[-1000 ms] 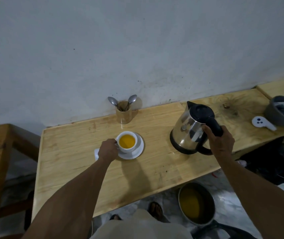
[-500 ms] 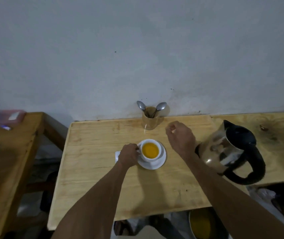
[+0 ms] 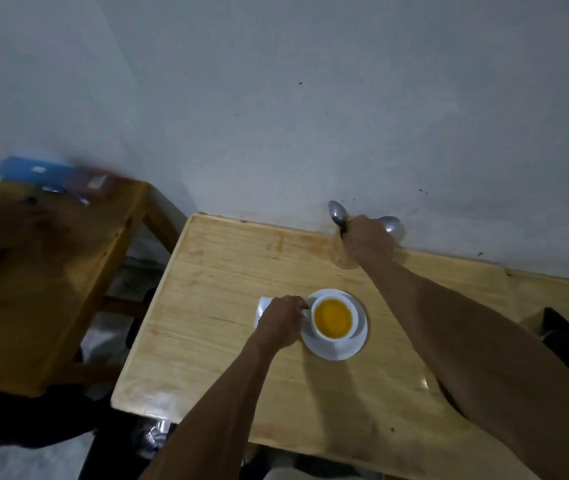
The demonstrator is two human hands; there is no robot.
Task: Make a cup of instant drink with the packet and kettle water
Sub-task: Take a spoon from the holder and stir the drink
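Fingers point(image 3: 297, 304) on cup point(image 3: 333, 319), kettle point(image 3: 567, 336) beside forearm

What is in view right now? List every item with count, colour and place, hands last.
cup: one, white, holding orange-yellow drink, on the saucer.
saucer: one, white, middle of the near table.
white flat item: one, on the table left of the saucer, partly under the left hand; could be the packet.
spoons: two, silver, bowls up in the holder by the wall.
holder: one, tan, mostly behind the right hand.
near table: one, light wood.
side table: one, darker wood, left, with blurred blue item.
kettle: black part at right edge.
left hand: at the cup's handle.
right hand: at the spoons.
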